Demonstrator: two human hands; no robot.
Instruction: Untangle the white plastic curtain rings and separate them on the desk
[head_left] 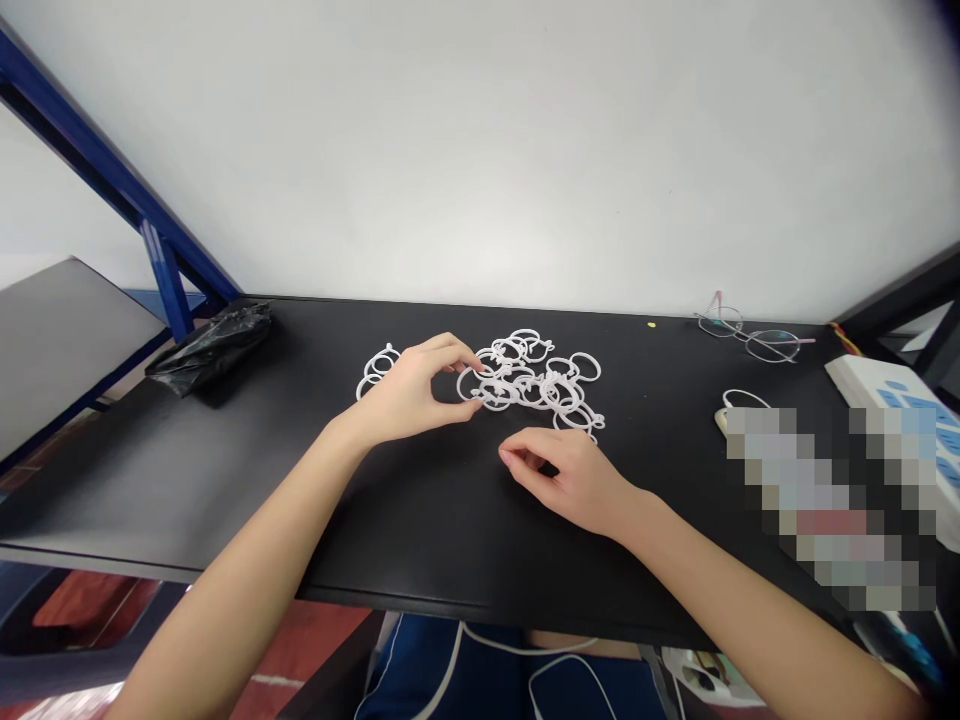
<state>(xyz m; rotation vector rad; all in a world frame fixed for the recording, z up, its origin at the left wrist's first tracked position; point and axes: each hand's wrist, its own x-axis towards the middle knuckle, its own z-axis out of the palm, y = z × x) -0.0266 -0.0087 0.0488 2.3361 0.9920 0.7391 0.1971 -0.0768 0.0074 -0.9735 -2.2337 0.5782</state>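
Note:
A loose pile of white plastic curtain rings (561,392), each with a small eyelet, lies on the black table (420,520). My left hand (420,390) reaches to the pile's left edge, thumb and fingers apart around the nearest rings. Whether its fingertips touch a ring I cannot tell. Closer to me, just below the pile, my right hand (562,475) has its fingertips pressed together, and no ring shows in them. A few separate white rings (373,378) lie behind my left hand, partly hidden by it.
A black plastic bag (214,348) sits at the table's far left. Eyeglasses (757,338) lie at the back right near the white wall (480,150). On the right are a white power strip (885,395) and a blurred-out object (825,510). White cables (450,670) hang below the front edge.

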